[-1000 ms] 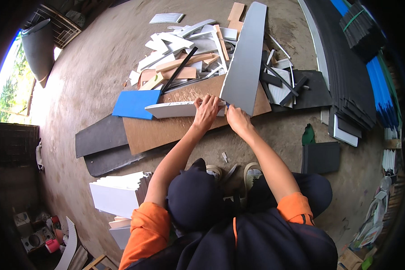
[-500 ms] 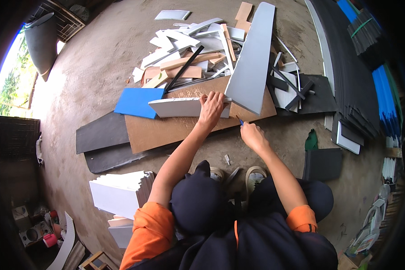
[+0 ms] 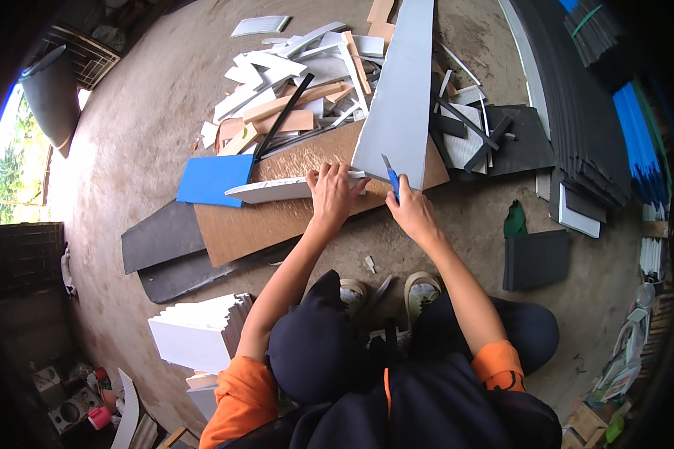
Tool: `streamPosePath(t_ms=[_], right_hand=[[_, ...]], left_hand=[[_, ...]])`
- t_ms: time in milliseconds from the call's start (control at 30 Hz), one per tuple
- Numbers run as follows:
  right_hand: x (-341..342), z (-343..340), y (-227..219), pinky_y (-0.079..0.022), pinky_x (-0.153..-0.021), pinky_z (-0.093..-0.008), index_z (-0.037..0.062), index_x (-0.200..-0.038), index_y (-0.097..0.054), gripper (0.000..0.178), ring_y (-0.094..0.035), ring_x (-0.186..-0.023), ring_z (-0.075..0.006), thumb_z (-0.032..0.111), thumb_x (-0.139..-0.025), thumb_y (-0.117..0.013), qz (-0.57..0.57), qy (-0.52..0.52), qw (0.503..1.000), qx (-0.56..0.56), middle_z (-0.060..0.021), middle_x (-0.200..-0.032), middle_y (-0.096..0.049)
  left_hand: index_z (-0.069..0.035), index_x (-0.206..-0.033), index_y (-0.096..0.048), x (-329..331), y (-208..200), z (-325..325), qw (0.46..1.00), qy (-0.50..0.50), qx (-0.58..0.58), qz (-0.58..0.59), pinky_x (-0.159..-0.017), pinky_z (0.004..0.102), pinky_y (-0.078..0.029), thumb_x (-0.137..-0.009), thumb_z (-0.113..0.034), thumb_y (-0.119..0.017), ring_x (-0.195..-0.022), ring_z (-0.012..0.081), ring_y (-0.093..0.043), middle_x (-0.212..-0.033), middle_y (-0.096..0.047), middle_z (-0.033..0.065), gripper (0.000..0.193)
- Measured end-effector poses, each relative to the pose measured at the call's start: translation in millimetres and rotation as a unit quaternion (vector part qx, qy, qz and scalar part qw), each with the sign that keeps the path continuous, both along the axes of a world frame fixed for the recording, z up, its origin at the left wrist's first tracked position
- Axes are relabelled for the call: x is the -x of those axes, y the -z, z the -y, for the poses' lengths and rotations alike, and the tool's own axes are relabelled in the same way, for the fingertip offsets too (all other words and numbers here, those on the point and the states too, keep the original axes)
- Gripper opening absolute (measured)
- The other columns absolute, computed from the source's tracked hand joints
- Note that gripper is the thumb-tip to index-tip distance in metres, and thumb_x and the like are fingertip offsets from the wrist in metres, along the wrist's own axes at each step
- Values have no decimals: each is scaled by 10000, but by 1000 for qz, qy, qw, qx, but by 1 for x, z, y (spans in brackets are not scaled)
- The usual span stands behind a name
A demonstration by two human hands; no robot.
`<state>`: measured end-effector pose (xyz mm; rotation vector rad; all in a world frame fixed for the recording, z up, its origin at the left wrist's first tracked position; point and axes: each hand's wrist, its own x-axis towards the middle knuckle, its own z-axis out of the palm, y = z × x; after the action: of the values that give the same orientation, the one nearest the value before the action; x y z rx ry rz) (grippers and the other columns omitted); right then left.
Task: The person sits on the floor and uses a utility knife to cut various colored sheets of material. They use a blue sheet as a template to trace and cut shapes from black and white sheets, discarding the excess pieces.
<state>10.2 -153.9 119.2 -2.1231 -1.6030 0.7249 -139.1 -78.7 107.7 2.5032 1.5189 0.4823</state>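
Note:
My left hand (image 3: 332, 196) grips a white foam board piece (image 3: 273, 191) near its right end, fingers over the top edge and the thumb hidden or partly so. The piece stands tilted on a brown board (image 3: 221, 233) that lies on the floor. In my right hand (image 3: 415, 215) is a blue utility knife (image 3: 393, 179), its blade out and pointing away from me. Behind the knife a long, tapering grey-white foam sheet (image 3: 398, 97) reaches away from me, its near end lying over the brown board.
Beyond the board is a heap of white and tan offcuts (image 3: 277, 82). A blue sheet (image 3: 213, 178) lies to the left, over the brown board's edge. Near my left arm stands a stack of white pieces (image 3: 191, 337). Dark sheets (image 3: 577, 120) are piled at right, with a dark block (image 3: 535, 260) nearer.
My right hand has moved up and the knife now points away, over the long sheet. The white piece has tipped, showing more of its cut edge. The whole view has shifted slightly.

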Motion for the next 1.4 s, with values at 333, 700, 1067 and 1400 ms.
streamPosePath(t_ms=[333, 700, 1067, 1400], right_hand=[[-10, -32, 26, -494, -602, -413, -61, -1066, -404, 423, -597, -730, -365, 225, -795, -558, 35, -20, 995, -86, -221, -798, -600], [7, 18, 36, -445, -796, -415, -117, -1151, -292, 435, -466, -1009, -416, 38, -784, -466, -72, -11, 995, -70, -296, -1127, -388], [20, 20, 16, -492, -600, -416, -65, -1158, -323, 329, -565, -727, -404, 102, -884, -395, -43, 3, 988, -147, -258, -931, -511], [33, 20, 28, -522, -541, -359, -105, -1117, -329, 299, -596, -681, -356, 47, -865, -384, 40, -27, 993, -104, -284, -876, -514]], left_hand=[[-78, -868, -639, -5, -6, 1, 996, -2, 24, 84, -862, 422, -234, -705, -283, -637, -869, 166, -539, -787, -621, 30, 262], [-72, -842, -613, 5, -9, -22, 981, 183, -2, 57, -693, 337, -390, -741, -185, -616, -667, 229, -582, -723, -592, 61, 152], [-66, -870, -561, -1, -14, -38, 979, 180, -79, 58, -629, 357, -412, -777, -125, -547, -713, 237, -584, -754, -590, 73, 112], [-17, -952, -547, 7, -12, -43, 969, 240, -10, 62, -666, 370, -464, -748, -29, -513, -748, 302, -579, -826, -577, 134, 208]])
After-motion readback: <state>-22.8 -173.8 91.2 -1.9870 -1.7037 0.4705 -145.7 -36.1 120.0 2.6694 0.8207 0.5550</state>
